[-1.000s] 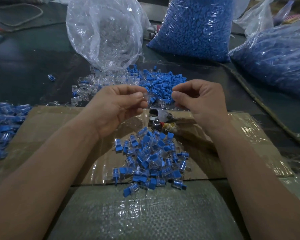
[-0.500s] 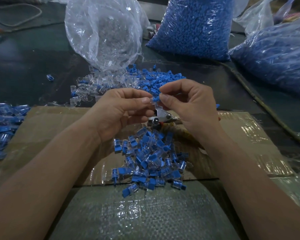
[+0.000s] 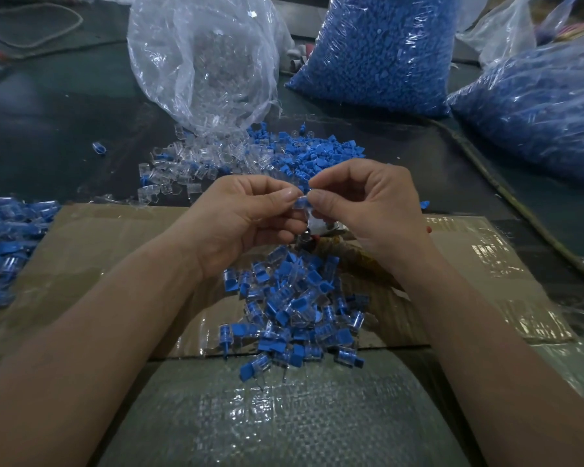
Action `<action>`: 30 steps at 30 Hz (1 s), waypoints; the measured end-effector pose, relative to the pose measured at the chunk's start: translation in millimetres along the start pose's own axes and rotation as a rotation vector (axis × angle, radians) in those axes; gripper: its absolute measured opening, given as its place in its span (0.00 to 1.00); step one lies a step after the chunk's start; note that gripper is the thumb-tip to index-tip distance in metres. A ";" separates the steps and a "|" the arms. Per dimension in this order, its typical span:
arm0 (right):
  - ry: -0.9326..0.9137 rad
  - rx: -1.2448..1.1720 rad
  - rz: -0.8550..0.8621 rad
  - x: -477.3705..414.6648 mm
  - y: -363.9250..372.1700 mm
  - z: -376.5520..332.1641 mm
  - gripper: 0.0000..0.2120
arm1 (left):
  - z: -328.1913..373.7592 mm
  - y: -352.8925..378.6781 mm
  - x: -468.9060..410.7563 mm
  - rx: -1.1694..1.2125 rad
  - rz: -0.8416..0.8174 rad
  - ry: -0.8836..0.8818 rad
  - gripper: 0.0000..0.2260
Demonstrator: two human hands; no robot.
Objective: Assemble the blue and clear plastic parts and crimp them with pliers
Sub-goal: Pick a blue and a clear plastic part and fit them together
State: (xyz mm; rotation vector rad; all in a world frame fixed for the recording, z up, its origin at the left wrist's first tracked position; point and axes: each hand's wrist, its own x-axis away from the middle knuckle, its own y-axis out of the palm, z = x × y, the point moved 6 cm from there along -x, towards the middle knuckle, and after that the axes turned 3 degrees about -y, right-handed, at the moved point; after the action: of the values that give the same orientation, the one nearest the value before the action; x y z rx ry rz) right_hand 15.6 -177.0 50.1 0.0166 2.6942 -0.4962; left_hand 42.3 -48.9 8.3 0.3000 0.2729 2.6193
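My left hand (image 3: 246, 217) and my right hand (image 3: 368, 203) meet above the cardboard, both pinching one small clear-and-blue plastic piece (image 3: 300, 202) between thumbs and forefingers. Below them lies a heap of assembled blue and clear pieces (image 3: 294, 308). The pliers (image 3: 312, 239) lie on the cardboard under my hands, mostly hidden. Loose clear parts (image 3: 182, 166) and loose blue parts (image 3: 321, 153) are spread on the dark table beyond.
A clear bag of clear parts (image 3: 203, 62) stands at the back. Two big bags of blue parts (image 3: 381, 52) (image 3: 536, 106) stand back right. More assembled pieces (image 3: 7, 241) lie at the left edge. The cardboard sheet (image 3: 91, 251) covers the near table.
My hands were apart a second ago, each with its own part. They came together and now hold the joined piece between them.
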 end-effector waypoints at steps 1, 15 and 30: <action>-0.001 0.004 -0.006 -0.1 0.1 -0.1 0.10 | -0.5 0.4 -0.2 -0.004 -0.001 -0.002 0.08; 0.120 -0.253 -0.176 2.4 12.7 4.1 0.09 | -1.3 3.7 -0.7 0.064 -0.003 -0.015 0.07; -0.057 -0.101 -0.021 0.5 10.4 1.8 0.05 | 8.7 -6.6 4.0 -0.111 0.150 0.166 0.09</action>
State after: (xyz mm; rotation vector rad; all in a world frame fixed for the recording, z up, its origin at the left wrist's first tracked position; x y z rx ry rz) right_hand 16.7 -167.8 44.8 -0.0535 2.6629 -0.3606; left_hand 44.0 -40.0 15.6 0.0668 0.1647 2.7999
